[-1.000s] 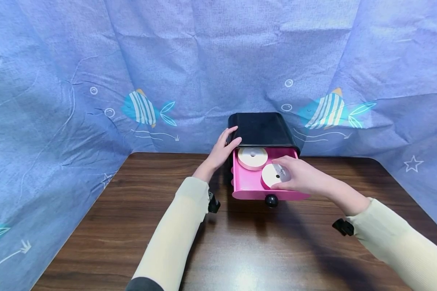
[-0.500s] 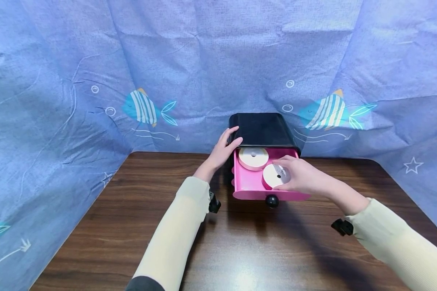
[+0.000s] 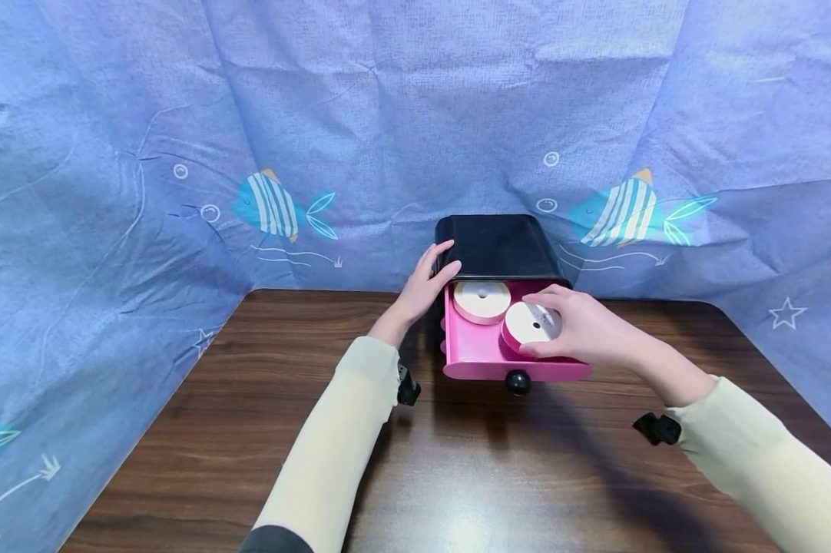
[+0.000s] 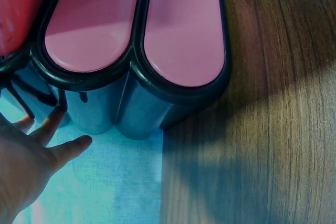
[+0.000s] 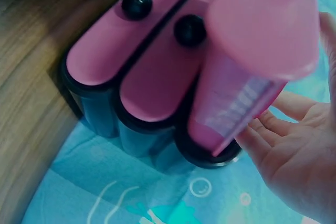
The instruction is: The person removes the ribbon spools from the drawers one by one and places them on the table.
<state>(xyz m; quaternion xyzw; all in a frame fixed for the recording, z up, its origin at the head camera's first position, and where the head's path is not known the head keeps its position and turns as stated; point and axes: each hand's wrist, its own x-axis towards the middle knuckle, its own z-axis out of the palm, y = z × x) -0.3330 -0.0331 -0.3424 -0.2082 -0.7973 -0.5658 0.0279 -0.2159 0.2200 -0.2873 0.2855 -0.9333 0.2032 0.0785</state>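
A small black cabinet has its pink top drawer pulled out toward me. In the drawer's front right part, my right hand grips a pink-edged ribbon spool with a white face, thumb on the near side and fingers on the far side. A second spool, white with a pale pink edge, lies at the back left of the drawer. My left hand rests against the cabinet's left side, fingers spread; the left wrist view shows the fingers straight along its wall.
Two shut pink drawer fronts with black knobs show below the pulled-out one. The cabinet stands at the back of a brown wooden table. Behind it hangs a blue fish-patterned cloth. A black knob sticks out from the drawer front.
My right hand and the ribbon spool it holds have shifted slightly right and up, away from the drawer's front. The left hand and the other spool stay put.
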